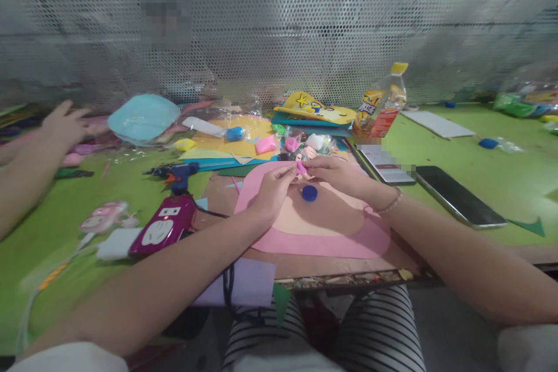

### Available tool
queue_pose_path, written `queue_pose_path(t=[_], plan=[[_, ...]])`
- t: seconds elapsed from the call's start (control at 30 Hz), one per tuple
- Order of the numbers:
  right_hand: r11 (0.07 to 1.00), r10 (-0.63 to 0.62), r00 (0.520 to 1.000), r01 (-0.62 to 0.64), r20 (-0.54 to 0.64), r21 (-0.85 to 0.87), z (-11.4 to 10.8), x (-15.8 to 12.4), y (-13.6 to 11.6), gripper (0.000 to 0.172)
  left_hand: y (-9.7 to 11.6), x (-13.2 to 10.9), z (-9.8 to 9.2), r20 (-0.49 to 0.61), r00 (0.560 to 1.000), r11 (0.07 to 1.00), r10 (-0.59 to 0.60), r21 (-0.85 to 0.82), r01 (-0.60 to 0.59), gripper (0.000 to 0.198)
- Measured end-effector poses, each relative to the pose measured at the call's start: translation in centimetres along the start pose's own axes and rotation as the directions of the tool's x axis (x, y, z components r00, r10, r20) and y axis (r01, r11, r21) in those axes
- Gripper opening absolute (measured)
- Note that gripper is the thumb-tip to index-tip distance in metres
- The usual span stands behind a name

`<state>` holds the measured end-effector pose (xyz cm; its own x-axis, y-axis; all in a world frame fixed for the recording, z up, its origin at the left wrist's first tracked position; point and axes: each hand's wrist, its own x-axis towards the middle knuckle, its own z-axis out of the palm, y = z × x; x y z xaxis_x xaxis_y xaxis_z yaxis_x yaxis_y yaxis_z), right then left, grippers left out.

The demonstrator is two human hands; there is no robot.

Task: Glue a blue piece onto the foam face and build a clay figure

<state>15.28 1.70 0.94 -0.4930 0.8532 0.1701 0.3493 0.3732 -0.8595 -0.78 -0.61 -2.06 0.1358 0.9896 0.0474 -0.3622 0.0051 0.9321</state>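
Both my hands meet over a pink foam sheet [349,241] with a lighter peach oval [322,218] on it. My left hand [272,189] and my right hand [333,174] pinch a small bright pink piece [301,168] between their fingertips. Just below the hands, a small blue round disc [309,193] lies on the peach oval. My right wrist wears a thin bracelet [392,203].
Small bags of coloured clay [265,144] and foam sheets lie behind the hands. A blue glue gun [181,174], a purple device [163,225], a phone [457,195] and a tilted bottle [381,102] lie around. Another person's arm and hand [61,125] reach in at the left.
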Motion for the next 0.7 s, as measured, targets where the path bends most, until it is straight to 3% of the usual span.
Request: queue_pose_path(t=[0.2,0.37,0.53,0.7], plan=[[0.998,-0.06,0.998,0.061,-0.031,0.011,0.4,-0.2,-0.1,0.029,0.0,0.3,-0.1,-0.099,0.993,0.998,0.057,-0.008,-0.058,0.026],[0.984,-0.128,0.987,0.115,-0.097,-0.133,0.8,-0.4,-0.9,0.026,0.4,0.2,0.1,-0.125,0.989,0.997,0.075,0.001,-0.075,0.026],[0.991,-0.042,0.984,0.019,-0.174,-0.134,0.8,-0.5,-1.7,0.018,0.4,-0.1,0.4,-0.088,0.994,0.998,0.062,0.03,-0.06,0.033],[0.993,-0.006,0.989,-0.01,-0.145,-0.114,0.9,-0.6,-2.2,0.015,0.3,-0.2,0.4,-0.073,0.994,0.995,0.079,0.065,-0.074,0.036]])
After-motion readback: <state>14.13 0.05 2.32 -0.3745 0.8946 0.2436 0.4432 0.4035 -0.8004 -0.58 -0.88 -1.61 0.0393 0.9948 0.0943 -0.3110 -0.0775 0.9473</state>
